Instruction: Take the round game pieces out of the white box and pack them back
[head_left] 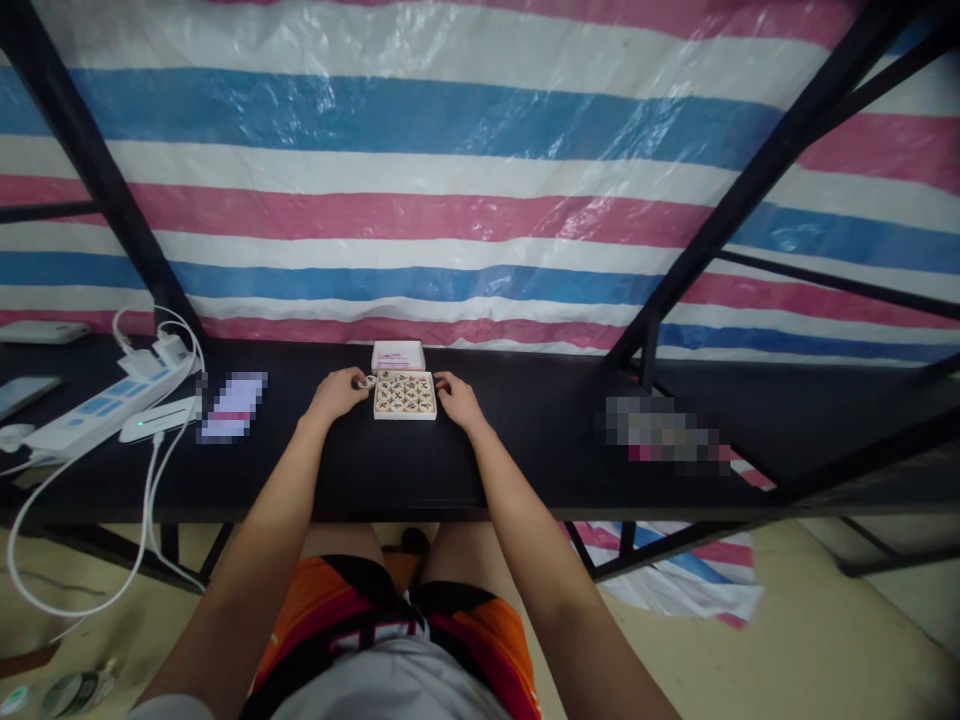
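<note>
A small white box [405,414] sits on the black table, packed with rows of round pale xiangqi pieces [397,395] bearing dark and some reddish characters. Its lid [397,355] is hinged back behind it, with pink print on the inside. At the box's left edge, my left hand [339,393] pinches one round xiangqi piece [369,382] between thumb and fingertips. My right hand [457,398] is on the opposite side, its bent fingers closed against the box's right edge near the back corner.
A white power strip [112,408] with plugs and looping cables lies left, beside a white device [160,419] and a pixelated phone [234,407]. A blurred-out object [667,435] is on the right. Black frame bars [720,220] and a striped plastic sheet [420,170] stand behind.
</note>
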